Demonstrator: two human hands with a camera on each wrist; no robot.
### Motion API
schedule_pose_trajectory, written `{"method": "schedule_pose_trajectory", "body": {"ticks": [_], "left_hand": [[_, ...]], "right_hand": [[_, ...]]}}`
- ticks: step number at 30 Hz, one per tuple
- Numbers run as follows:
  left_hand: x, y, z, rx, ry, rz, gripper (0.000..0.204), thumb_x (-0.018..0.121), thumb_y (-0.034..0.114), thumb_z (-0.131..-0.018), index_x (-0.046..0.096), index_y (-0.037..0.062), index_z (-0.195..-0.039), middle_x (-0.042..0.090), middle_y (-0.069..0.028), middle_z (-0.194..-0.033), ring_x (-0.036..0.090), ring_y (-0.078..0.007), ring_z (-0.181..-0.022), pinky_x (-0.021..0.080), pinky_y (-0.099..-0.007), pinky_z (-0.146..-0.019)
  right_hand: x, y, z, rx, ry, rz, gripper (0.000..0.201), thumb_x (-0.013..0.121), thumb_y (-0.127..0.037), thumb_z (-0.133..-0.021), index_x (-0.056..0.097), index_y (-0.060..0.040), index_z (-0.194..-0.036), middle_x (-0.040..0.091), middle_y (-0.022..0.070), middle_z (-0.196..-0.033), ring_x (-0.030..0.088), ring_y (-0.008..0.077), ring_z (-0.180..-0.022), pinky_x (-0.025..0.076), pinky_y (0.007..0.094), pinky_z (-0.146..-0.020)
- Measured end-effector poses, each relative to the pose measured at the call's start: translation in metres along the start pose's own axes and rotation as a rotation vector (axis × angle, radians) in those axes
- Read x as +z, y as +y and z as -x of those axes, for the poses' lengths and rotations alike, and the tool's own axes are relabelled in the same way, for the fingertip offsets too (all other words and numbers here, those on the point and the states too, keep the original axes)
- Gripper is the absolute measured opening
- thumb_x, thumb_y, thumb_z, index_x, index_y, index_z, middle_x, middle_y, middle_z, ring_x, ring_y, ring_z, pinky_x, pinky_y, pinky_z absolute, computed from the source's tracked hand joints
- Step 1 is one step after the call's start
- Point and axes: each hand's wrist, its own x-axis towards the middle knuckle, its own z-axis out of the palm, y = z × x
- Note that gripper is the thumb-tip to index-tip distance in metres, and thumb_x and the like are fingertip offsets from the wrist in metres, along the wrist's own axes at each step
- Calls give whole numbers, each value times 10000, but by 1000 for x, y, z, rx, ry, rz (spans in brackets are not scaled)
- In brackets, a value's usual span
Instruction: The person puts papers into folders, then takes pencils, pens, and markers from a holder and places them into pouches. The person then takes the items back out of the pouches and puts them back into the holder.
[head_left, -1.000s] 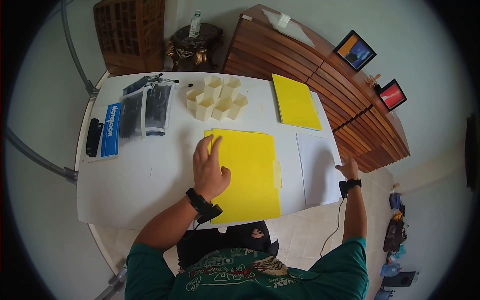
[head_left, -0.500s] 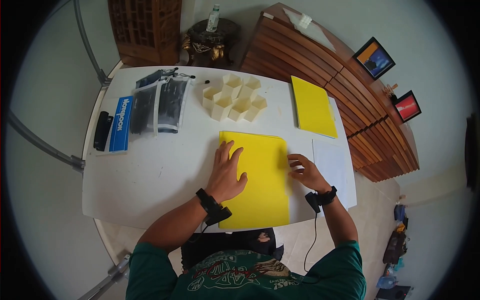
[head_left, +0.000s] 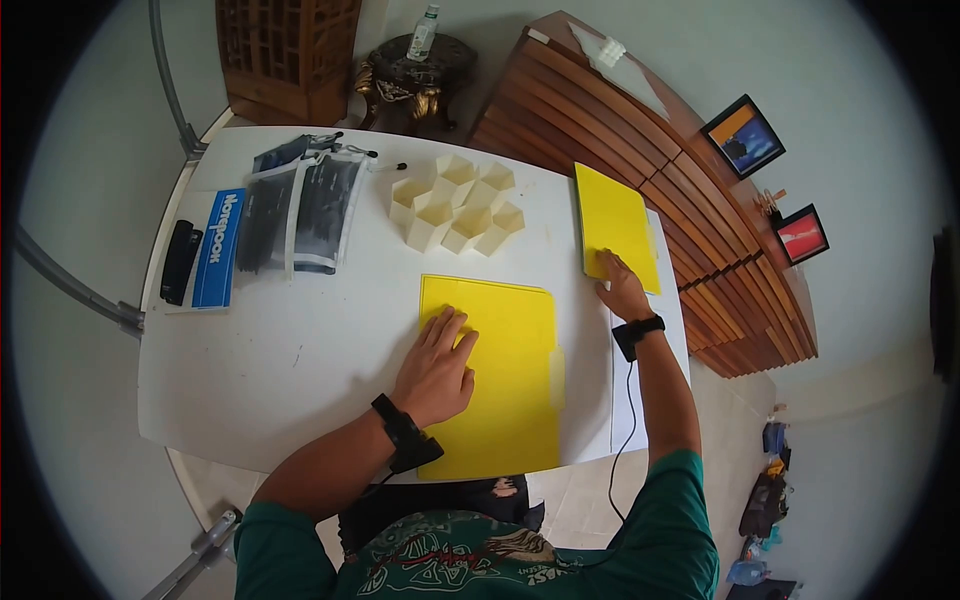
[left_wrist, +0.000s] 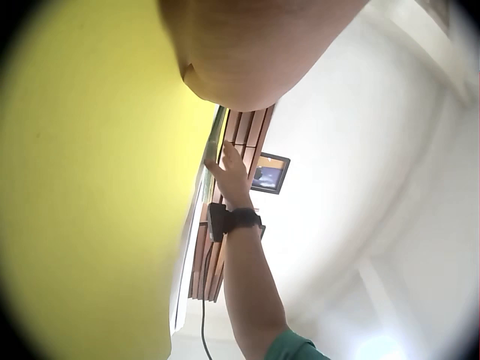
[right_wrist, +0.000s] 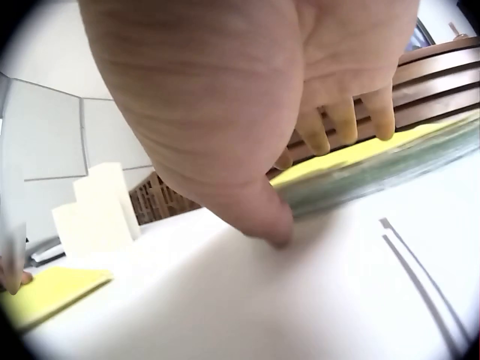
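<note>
A yellow folder [head_left: 500, 400] with a pale tab on its right side lies on the white table in front of the person. The left hand [head_left: 435, 370] rests on its upper left part, fingers extended. Farther right lies a second yellow folder [head_left: 612, 215], on top of a thick stack whose greenish edge [right_wrist: 337, 184] shows in the right wrist view. The right hand [head_left: 622, 290] is at the near edge of that stack. Its fingers [right_wrist: 343, 124] reach over the yellow top, and its thumb [right_wrist: 274, 221] points down beside the stack's edge. White paper [head_left: 625, 400] lies below the right forearm.
Cream hexagonal holders [head_left: 455, 205] stand at the table's back. To the left are dark mesh pouches [head_left: 300, 215], a blue-covered notebook [head_left: 218, 250] and a black stapler-like object [head_left: 180, 262]. A wooden cabinet [head_left: 650, 200] stands beyond the right edge.
The right hand has moved from the white paper to the front folder's right edge, then away to the far yellow stack. The left hand has stayed on the front folder, its fingers now closer together.
</note>
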Motion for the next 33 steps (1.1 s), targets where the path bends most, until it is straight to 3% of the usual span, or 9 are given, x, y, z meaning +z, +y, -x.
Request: {"method": "schedule_pose_trajectory", "body": {"ticks": [2, 12, 17, 20, 22, 23, 25, 29, 33], "left_hand": [[-1, 0, 0, -17, 9, 10, 500, 639, 104, -820, 554, -52, -1288, 443, -255, -1418, 346, -430, -1423, 276, -503, -1206], [5, -2, 1, 10, 32, -11, 461, 655, 114, -822, 582, -26, -1255, 456, -248, -1407, 350, -432, -1417, 283, -506, -1200], [-4, 1, -1, -2, 102, 163, 490, 670, 121, -842, 558, 16, -1307, 466, -228, -1410, 352, -428, -1419, 308, -489, -1187], [-2, -3, -4, -7, 90, 683, 555, 688, 166, -895, 491, 33, -1397, 458, -194, -1445, 399, -389, -1404, 343, -464, -1163], [3, -7, -7, -306, -247, 1748, 624, 698, 203, -932, 421, 30, -1464, 460, -152, -1476, 472, -318, -1360, 383, -427, -1132], [3, -4, -7, -310, -252, 1745, 624, 698, 203, -932, 421, 30, -1464, 460, -152, -1476, 472, -318, -1360, 383, -427, -1132], [1, 3, -5, -210, -101, 1916, 628, 683, 180, -954, 392, 18, -1486, 486, -132, -1468, 515, -263, -1322, 416, -407, -1103], [0, -7, -7, -264, -71, 1573, 552, 599, 10, -959, 401, -3, -1474, 541, -131, -1418, 534, -253, -1304, 435, -395, -1084], [-2, -8, -6, -265, -135, 1735, 540, 569, -50, -947, 415, -3, -1463, 543, -139, -1414, 544, -272, -1295, 434, -404, -1090]], "right_hand": [[1, 2, -7, 113, -181, 11, 461, 668, 10, -775, 656, -69, -1230, 694, 188, -1198, 657, 333, -1113, 524, 397, -974], [-16, 31, 2, 80, -193, -251, 264, 680, -73, -880, 723, -66, -1140, 733, 118, -1122, 698, 327, -988, 562, 389, -885], [-97, -47, 19, -137, 543, 206, 262, 631, -4, -888, 734, -75, -1117, 735, 104, -1141, 689, 281, -1117, 573, 378, -816], [-139, -132, 61, -193, 586, 216, 263, 638, 9, -885, 738, -76, -1112, 743, 103, -1092, 706, 298, -1075, 575, 380, -843], [-133, -182, 118, -193, 476, 116, 264, 675, -31, -873, 733, -82, -1126, 734, 97, -1103, 689, 305, -1100, 567, 371, -853], [-124, -204, 145, -156, 380, 4, 250, 707, -77, -872, 735, -85, -1120, 728, 91, -1122, 680, 304, -1117, 565, 372, -882], [-140, -252, 163, -516, 126, -101, 310, 785, -210, -830, 735, -90, -1111, 704, 86, -1195, 648, 308, -1173, 540, 401, -972], [-155, -260, 179, -278, -65, -511, 344, 813, -250, -799, 728, -85, -1088, 671, 117, -1251, 588, 335, -1257, 468, 496, -1062], [-174, -204, 152, 133, 252, -558, 386, 658, 64, -808, 656, 9, -1190, 659, 200, -1235, 602, 378, -1212, 470, 435, -1037]]}}
